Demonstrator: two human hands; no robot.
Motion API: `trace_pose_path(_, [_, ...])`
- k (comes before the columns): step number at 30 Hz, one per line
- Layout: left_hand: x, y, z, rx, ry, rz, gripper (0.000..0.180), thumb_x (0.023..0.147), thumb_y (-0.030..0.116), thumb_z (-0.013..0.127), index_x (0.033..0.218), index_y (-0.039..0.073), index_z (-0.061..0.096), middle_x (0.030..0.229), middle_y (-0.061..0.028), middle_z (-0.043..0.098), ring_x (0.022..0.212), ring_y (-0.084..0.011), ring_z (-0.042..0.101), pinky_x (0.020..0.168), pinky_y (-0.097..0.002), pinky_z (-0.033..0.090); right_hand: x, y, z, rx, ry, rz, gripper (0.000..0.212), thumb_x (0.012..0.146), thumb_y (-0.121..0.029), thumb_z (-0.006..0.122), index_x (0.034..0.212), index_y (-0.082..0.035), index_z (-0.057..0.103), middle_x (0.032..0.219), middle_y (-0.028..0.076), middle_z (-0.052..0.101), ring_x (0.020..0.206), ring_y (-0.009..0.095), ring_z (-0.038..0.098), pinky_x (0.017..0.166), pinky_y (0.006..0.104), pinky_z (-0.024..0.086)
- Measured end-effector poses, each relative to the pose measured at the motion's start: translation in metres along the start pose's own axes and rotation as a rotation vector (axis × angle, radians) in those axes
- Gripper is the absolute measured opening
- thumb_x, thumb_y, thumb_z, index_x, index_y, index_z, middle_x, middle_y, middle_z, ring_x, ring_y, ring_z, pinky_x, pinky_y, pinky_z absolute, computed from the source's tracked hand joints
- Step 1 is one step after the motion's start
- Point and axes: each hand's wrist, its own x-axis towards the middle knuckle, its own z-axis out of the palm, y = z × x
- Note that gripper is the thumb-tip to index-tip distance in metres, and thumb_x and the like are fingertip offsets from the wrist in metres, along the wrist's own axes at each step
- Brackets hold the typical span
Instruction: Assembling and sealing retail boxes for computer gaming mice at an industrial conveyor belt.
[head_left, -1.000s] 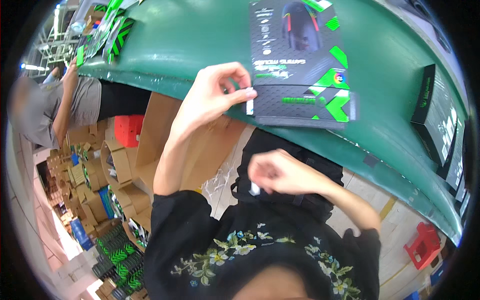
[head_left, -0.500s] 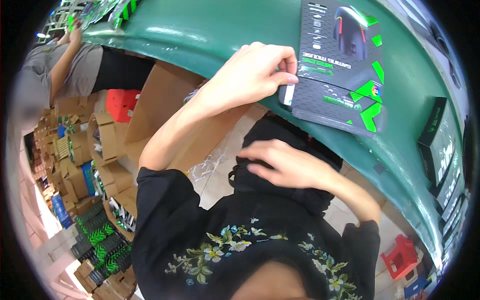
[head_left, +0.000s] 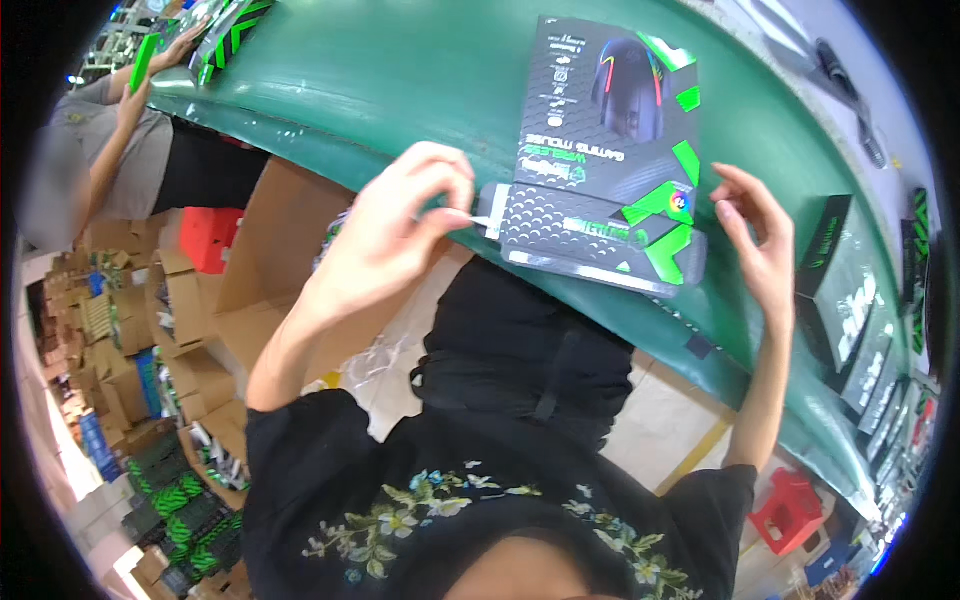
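Observation:
A flattened black and green mouse box (head_left: 575, 160) lies on the green table, its printed face up and its lower flaps spread toward me. My left hand (head_left: 405, 225) is at its left edge, thumb and forefinger pinched on a small white strip (head_left: 482, 221). That strip reaches to the grey side flap (head_left: 494, 205); whether it is still stuck there I cannot tell. Just off the box's right edge, my right hand (head_left: 762, 245) is raised with fingers apart and nothing in it.
Dark boxes (head_left: 840, 285) are lined up along the table's right side. An open carton (head_left: 285, 235) stands below the table edge at left. A co-worker (head_left: 140, 140) handles green and black packaging at far left. A red stool (head_left: 787, 512) is at lower right.
My left hand has drawn left and down from the flap, and a white strip now shows at its fingertips. My right hand has risen from my lap to the box's right side.

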Motion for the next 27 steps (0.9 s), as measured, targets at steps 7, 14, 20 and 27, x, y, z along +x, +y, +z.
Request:
trace_pose_path(7, [-0.128, -0.141, -0.066, -0.112, 0.196, -0.823, 0.011, 0.091, 0.011, 0.065, 0.095, 0.002, 0.069, 0.082, -0.0048, 0.071, 0.072, -0.0083, 0.065, 0.06, -0.0237, 0.05, -0.018, -0.054, -0.007, -0.368, 0.0, -0.141, 0.04, 0.083, 0.009, 0.056, 0.12, -0.002, 0.061, 0.08, 0.011, 0.052, 0.068, 0.021, 0.053, 0.065, 0.0307, 0.043])
trace_pose_path(14, [-0.117, -0.105, -0.056, 0.582, 0.181, -0.805, 0.015, 0.085, 0.019, 0.072, 0.094, 0.007, 0.074, 0.083, -0.0093, 0.072, 0.071, -0.0201, 0.069, 0.067, -0.0325, 0.052, -0.019, -0.059, 0.007, -0.503, -0.195, -0.124, 0.05, 0.078, 0.011, 0.052, 0.125, -0.005, 0.06, 0.085, 0.017, 0.05, 0.074, 0.032, 0.053, 0.07, 0.0376, 0.044])
trace_pose_path(20, [-0.02, -0.011, -0.019, 0.494, 0.083, -0.1, 0.034, 0.076, 0.006, 0.076, 0.109, 0.007, 0.07, 0.09, -0.0053, 0.069, 0.073, -0.0173, 0.064, 0.066, -0.0286, 0.048, -0.026, -0.063, 0.009, -0.647, -0.27, -0.167, 0.065, 0.074, 0.004, 0.059, 0.136, -0.012, 0.052, 0.09, 0.014, 0.054, 0.077, 0.033, 0.053, 0.074, 0.0412, 0.044])
trace_pose_path(27, [0.021, 0.007, 0.01, 0.59, -0.305, 0.305, 0.059, 0.068, 0.002, 0.069, 0.126, 0.015, 0.066, 0.079, -0.0008, 0.065, 0.067, -0.0184, 0.058, 0.067, -0.0295, 0.046, -0.025, -0.055, 0.003, -0.549, -0.335, -0.118, 0.073, 0.071, 0.0, 0.067, 0.139, -0.018, 0.05, 0.09, 0.011, 0.054, 0.081, 0.032, 0.055, 0.078, 0.0406, 0.046])
